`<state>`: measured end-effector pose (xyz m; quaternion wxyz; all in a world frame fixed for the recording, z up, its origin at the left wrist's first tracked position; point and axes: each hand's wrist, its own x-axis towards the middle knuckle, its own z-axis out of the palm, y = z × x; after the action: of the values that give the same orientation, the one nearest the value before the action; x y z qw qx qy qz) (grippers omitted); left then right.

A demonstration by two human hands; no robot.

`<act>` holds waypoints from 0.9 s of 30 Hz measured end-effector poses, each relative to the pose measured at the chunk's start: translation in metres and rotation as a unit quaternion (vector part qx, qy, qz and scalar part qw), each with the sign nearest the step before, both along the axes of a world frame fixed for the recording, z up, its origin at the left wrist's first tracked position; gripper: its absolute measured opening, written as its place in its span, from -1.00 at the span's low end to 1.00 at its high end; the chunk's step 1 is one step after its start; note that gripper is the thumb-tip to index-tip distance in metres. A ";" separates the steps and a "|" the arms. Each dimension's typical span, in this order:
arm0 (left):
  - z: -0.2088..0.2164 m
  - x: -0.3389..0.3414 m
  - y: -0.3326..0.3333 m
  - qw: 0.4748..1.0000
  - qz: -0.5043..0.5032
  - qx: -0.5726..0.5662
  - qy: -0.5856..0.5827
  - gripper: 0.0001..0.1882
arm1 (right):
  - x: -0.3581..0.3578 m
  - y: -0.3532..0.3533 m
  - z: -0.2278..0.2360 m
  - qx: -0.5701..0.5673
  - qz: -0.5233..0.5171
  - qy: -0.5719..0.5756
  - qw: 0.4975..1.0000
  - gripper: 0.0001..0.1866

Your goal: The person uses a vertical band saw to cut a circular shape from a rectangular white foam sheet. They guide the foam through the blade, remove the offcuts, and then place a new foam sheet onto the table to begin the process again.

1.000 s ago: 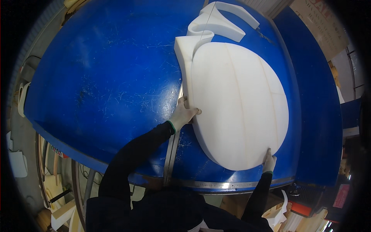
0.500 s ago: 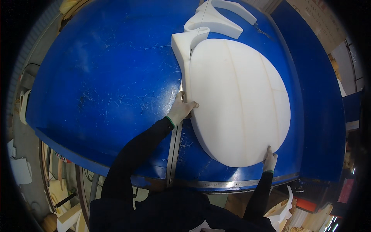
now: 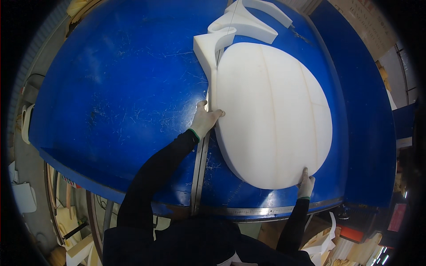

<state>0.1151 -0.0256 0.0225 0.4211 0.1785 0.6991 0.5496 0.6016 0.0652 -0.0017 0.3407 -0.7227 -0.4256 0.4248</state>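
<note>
A large rounded white foam slab (image 3: 275, 119) with faint seam lines lies flat on the blue table. My gloved left hand (image 3: 206, 120) is at its left edge, on the lower end of a narrow curved foam offcut (image 3: 212, 84). The offcut runs between my forefinger and thumb, and the thumb tip reaches the slab's edge. At the slab's near right edge, my gloved right hand (image 3: 306, 184) grips the rim with the thumb on top; its other fingers are hidden below.
More curved foam offcuts (image 3: 248, 26) lie beyond the slab. A thin wire (image 3: 232, 22) crosses there. A metal strip (image 3: 200, 173) runs through the scratched blue tabletop (image 3: 120, 97), and a metal ruler (image 3: 266, 211) lines the near edge. A blue panel (image 3: 370, 119) stands right.
The slab has shifted slightly left and away from me, with both hands moving along with it. The nearest offcuts have also slid a little to the left.
</note>
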 end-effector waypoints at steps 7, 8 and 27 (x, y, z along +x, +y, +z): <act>0.015 -0.005 0.005 1.000 0.018 -0.010 0.016 -0.09 | -0.011 -0.009 0.001 0.013 0.006 0.014 1.000 -0.40; 0.011 -0.008 0.007 1.000 0.022 -0.007 0.018 -0.09 | -0.014 -0.011 0.001 0.016 0.006 0.016 1.000 -0.40; 0.009 -0.030 0.029 0.998 0.068 0.002 -0.009 -0.04 | -0.054 -0.037 0.011 0.032 0.021 0.047 0.998 -0.44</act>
<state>0.0848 0.0039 0.0320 0.3882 0.1266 0.7048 0.5801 0.5471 0.0281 0.0093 0.3740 -0.6817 -0.4377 0.4516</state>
